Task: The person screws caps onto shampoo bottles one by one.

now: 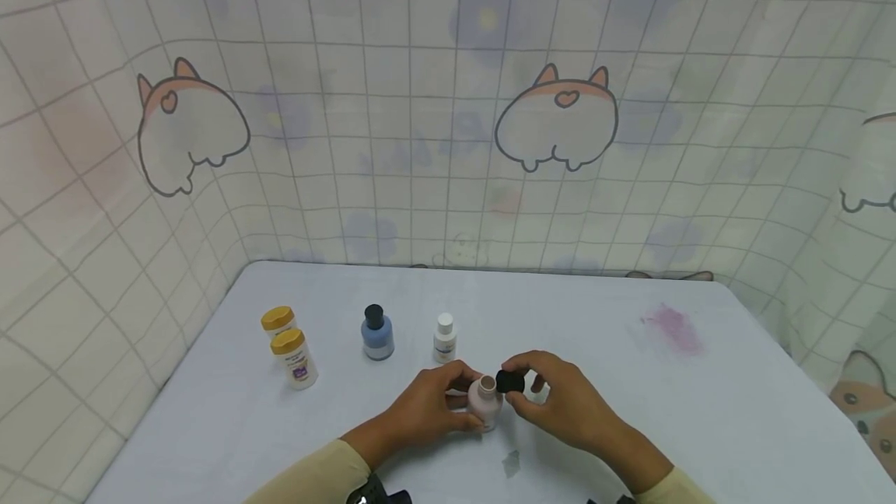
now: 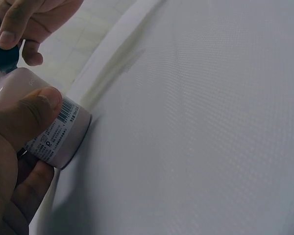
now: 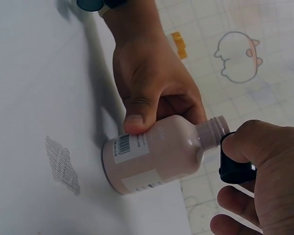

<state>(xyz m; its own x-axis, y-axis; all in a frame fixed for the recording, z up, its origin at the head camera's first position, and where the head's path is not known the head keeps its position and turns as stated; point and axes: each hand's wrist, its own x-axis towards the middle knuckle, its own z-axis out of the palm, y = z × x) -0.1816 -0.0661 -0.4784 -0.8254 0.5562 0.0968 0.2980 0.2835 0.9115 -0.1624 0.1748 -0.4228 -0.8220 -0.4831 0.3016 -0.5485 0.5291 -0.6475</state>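
A pale pink bottle (image 1: 484,404) with a bare threaded neck stands near the table's front, its labels and barcode showing in the right wrist view. My left hand (image 1: 435,409) grips its body from the left, thumb across the label. Just right of the bottle's mouth, my right hand (image 1: 563,399) pinches a black screw cap (image 1: 510,381) between thumb and fingers. In the right wrist view the cap (image 3: 234,166) is off the threads, tilted beside the neck's rim. Behind the left hand stands a small white bottle (image 1: 444,339) with a white cap.
A blue bottle (image 1: 378,337) with a black cap stands farther left. Two white bottles with yellow lids, the front one (image 1: 299,364) overlapping the other, are at the table's left. A pink stain (image 1: 673,329) and a grey patch (image 1: 512,463) mark the white tabletop (image 1: 700,411).
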